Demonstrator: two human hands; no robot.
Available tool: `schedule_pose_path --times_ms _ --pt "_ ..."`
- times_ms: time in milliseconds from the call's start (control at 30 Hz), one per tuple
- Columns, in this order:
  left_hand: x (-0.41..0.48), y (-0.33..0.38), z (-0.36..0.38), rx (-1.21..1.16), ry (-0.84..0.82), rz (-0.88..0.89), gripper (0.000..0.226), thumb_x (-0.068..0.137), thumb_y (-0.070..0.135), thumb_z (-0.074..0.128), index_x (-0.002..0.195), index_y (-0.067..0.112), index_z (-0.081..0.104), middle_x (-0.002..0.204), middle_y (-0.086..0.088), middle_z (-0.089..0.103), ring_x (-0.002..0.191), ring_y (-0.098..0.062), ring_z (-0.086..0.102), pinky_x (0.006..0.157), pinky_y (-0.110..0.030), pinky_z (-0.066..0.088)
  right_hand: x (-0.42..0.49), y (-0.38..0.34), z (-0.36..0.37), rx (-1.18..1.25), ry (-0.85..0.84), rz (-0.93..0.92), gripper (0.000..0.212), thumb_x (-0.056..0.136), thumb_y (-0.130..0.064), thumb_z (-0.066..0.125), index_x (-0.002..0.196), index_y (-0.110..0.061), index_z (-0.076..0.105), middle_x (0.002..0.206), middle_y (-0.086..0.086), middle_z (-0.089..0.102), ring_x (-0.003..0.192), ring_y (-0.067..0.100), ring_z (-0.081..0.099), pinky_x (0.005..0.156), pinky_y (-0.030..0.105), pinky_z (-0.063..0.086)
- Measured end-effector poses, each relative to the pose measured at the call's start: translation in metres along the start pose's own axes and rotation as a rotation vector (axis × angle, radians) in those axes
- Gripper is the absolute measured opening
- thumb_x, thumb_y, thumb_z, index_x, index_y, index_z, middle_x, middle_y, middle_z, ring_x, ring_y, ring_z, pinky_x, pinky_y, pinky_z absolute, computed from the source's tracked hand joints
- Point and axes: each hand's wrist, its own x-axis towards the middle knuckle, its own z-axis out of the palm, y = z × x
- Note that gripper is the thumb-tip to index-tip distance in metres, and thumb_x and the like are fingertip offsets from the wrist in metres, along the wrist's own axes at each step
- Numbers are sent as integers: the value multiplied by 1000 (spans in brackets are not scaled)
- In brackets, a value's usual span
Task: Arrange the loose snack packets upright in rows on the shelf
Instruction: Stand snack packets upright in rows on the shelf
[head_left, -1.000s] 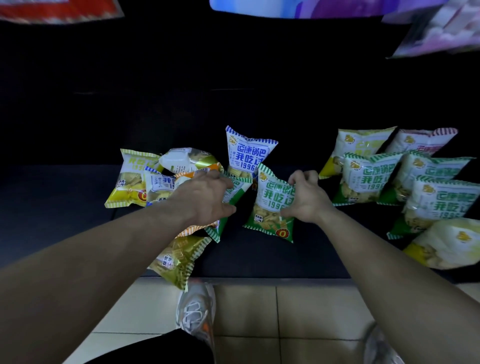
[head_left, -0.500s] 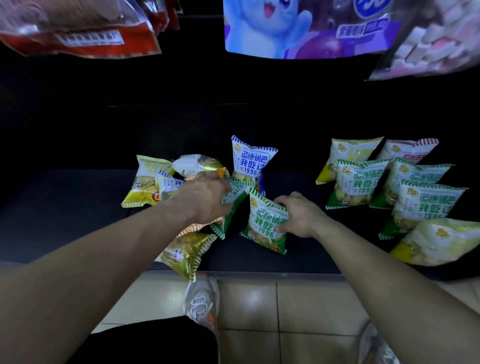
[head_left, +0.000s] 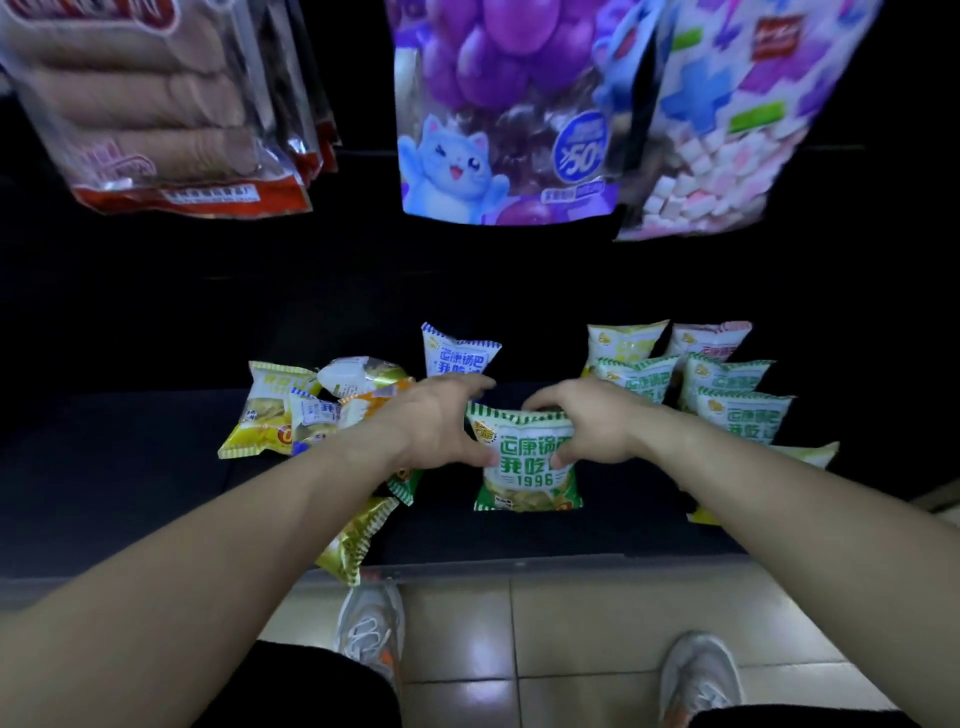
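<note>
I hold the green packet (head_left: 527, 467) upright at mid-shelf front. Left hand (head_left: 441, 421) and right hand (head_left: 587, 426) pinch its top corners, fingers curled. Risks: released off-balance, it probably flops forward. Gold packet (head_left: 353, 540) overhangs the shelf (head_left: 130, 467) edge beside my left forearm, so a nudge could drop it.

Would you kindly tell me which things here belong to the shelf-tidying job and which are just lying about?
Job: green-striped packet, gripped by the left hand and right hand; loose pile of packets on the left; blue-striped packet behind; upright rows on the right; dark shelf.
Just about: hanging sausage packs, grape-sweets bag, marshmallow bag, grey trainers, tiled floor.
</note>
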Motion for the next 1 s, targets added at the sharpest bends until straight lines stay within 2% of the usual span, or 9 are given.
schedule_pose_path --times_ms 67,133,233,400,500,567,700,833,1000 --pt "-3 24 -1 -52 29 71 87 65 55 82 140 38 40 134 10 53 118 -14 52 84 -24 40 -26 8 -14 24 45 18 84 68 -38 88 141 -39 46 140 -2 52 125 21 49 99 41 46" --pt "-2 45 2 -103 36 110 71 63 52 84 124 41 49 109 13 61 95 -9 59 72 -27 47 -50 17 -18 70 91 36 83 69 -36 88 141 -38 47 142 -4 52 128 20 49 101 39 44" --pt "-1 66 10 -131 38 124 57 61 47 87 107 39 53 87 13 62 70 -2 59 54 -23 43 -75 26 -9 130 131 50 80 71 -33 88 140 -36 49 143 -5 53 129 19 49 104 39 42" --pt "12 78 26 -134 80 85 53 63 49 86 103 40 53 91 9 63 63 -4 59 49 -24 41 -84 51 -2 209 154 89 84 72 -34 87 145 -33 44 146 -5 49 130 18 48 103 36 42" --pt "28 86 32 -113 112 61 55 63 54 85 105 39 52 92 10 64 66 -3 60 51 -25 46 -91 82 0 143 206 162 94 75 -49 81 152 -35 28 157 -2 33 138 22 38 106 40 39" --pt "43 92 36 -97 134 43 56 62 56 84 105 40 52 80 11 63 60 -1 58 45 -22 41 -97 109 3 117 201 238 91 80 -56 72 154 -34 22 161 -1 24 141 24 33 106 42 40" --pt "81 108 58 -104 160 21 58 62 55 85 108 39 52 74 13 60 56 0 57 38 -14 33 -105 164 11 103 109 375 87 85 -56 66 154 -29 21 162 2 21 144 25 29 106 42 40" --pt "123 126 101 -121 162 -18 65 64 52 85 118 32 54 79 10 58 64 -5 58 46 -25 41 -115 209 18 194 108 448 84 88 -53 64 155 -23 23 161 6 23 143 25 30 108 41 37" --pt "166 137 145 -189 165 -129 68 65 49 86 122 29 55 84 9 49 65 -8 55 47 -25 41 -119 230 29 241 116 477 76 89 -52 62 152 -22 31 154 7 33 134 24 40 103 40 42"
